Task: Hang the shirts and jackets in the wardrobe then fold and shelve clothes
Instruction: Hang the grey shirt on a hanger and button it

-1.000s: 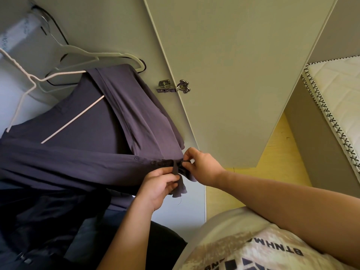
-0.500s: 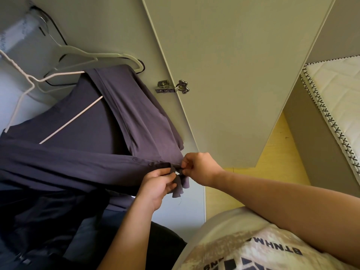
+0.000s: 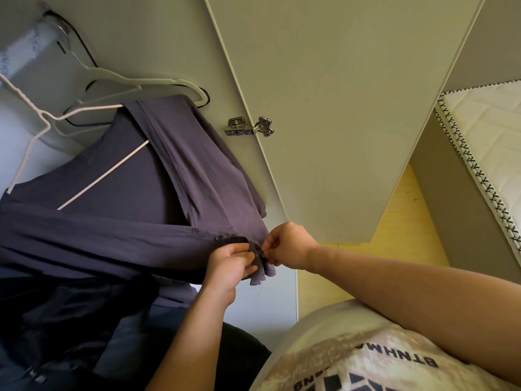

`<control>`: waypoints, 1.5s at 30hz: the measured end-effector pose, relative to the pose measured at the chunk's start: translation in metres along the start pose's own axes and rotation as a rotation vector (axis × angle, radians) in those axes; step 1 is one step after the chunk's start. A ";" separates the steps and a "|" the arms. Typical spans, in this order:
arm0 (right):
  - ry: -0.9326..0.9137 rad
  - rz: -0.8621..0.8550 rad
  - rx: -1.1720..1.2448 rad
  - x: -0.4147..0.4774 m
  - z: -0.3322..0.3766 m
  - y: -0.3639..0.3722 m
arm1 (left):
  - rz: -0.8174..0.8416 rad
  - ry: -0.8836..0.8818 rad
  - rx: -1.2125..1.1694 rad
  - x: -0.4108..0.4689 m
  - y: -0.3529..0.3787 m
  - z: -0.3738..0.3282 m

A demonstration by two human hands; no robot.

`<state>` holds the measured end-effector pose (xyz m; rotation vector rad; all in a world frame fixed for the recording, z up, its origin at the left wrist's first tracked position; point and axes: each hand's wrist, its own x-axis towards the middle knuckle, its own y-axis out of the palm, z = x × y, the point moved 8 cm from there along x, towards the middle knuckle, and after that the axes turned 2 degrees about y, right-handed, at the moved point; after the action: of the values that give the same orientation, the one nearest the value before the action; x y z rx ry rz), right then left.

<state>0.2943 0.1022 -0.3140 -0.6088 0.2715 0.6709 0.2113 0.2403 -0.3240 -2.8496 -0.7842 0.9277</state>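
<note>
A dark purple-grey button shirt (image 3: pixel 118 210) hangs on a white wire hanger (image 3: pixel 33 136) inside the wardrobe at the left. Both of my hands meet at the shirt's lower front placket. My left hand (image 3: pixel 229 266) pinches the fabric edge from below. My right hand (image 3: pixel 287 245) pinches the opposite edge at a button, fingers curled. Two fastened-looking buttons show just left of my hands along the placket. The very bottom hem dangles under my fingers.
The open wardrobe door (image 3: pixel 338 108) with its metal hinge (image 3: pixel 251 128) stands right behind my hands. An empty pale plastic hanger (image 3: pixel 135 80) hangs on the rail (image 3: pixel 25 52). Darker clothes (image 3: pixel 56 320) hang lower left. A white mattress (image 3: pixel 485 142) lies at the right, with yellow floor (image 3: pixel 394 221) between.
My hands have stayed at the same spot on the placket, with the fingers shifting slightly around the button. The shirt has barely moved.
</note>
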 end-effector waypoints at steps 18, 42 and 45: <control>0.063 -0.006 0.105 0.001 -0.006 0.003 | 0.060 0.043 0.027 -0.002 0.006 -0.001; -0.090 0.032 0.061 0.003 0.004 0.008 | -0.045 -0.126 -0.288 -0.001 0.001 0.016; -0.144 0.006 -0.052 0.002 0.008 0.010 | -0.041 -0.135 -0.303 0.000 0.002 0.020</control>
<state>0.2896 0.1147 -0.3126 -0.6061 0.1224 0.7257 0.2012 0.2361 -0.3404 -3.0319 -1.0799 1.0902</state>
